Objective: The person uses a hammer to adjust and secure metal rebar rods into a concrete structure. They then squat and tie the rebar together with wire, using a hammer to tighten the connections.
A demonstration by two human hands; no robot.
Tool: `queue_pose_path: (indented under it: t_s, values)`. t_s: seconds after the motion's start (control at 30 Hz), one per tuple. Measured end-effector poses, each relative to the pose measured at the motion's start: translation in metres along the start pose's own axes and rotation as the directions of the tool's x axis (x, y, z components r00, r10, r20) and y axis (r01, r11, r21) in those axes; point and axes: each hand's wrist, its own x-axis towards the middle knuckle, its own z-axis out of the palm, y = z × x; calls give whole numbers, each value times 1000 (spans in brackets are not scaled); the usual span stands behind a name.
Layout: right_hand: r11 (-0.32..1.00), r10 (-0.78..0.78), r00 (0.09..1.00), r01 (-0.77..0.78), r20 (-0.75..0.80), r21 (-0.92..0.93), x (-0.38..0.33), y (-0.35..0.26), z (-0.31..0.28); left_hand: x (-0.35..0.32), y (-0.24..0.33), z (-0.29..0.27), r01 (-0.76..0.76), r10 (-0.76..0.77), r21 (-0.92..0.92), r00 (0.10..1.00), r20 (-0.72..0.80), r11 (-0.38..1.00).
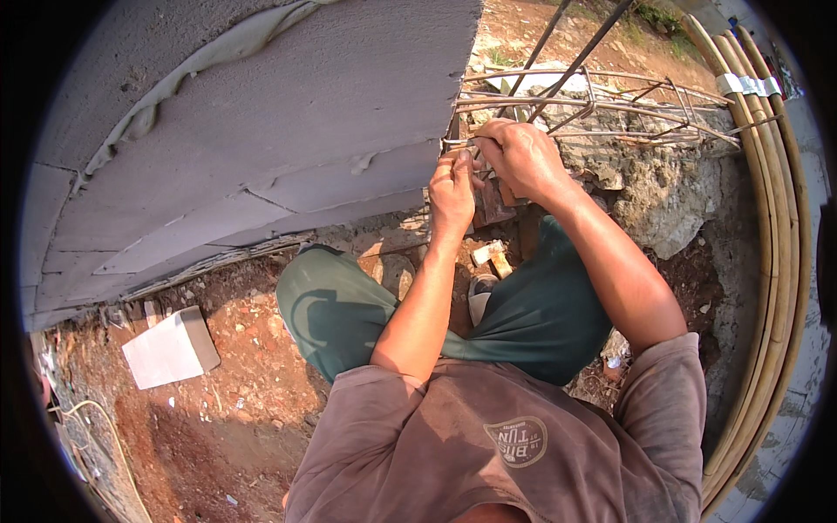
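Note:
Both my hands are close together at the left end of a rebar cage (645,103), beside the edge of a grey block wall (288,113). My left hand (452,196) is closed in a pinch, thumb and fingers up against the thin bar ends by the wall edge. Just above and to the right, my right hand (523,159) curls over the same spot with its fingers bent inward. What lies between the fingers of either hand is too small and covered to make out. Two dark upright steel rods (580,61) rise slanting from the cage behind my right hand.
Bamboo poles (767,218), bound with a pale band, stand along the right side. Under the cage is rough broken masonry (671,205). A pale block (172,347) lies on reddish rubble ground at left. Broken brick pieces (493,257) lie between my knees.

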Motion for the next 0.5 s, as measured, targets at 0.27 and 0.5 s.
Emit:
queue_pose_path:
  t_s: [0.27, 0.5]
  values:
    - [980, -186, 978, 177, -95, -94, -5, 11, 10, -5, 11, 0, 41, -46, 113, 998, 47, 993]
    - [992, -129, 992, 129, -14, 3, -3, 13, 3, -4, 20, 0, 37, -16, -156, 991, 133, 987]
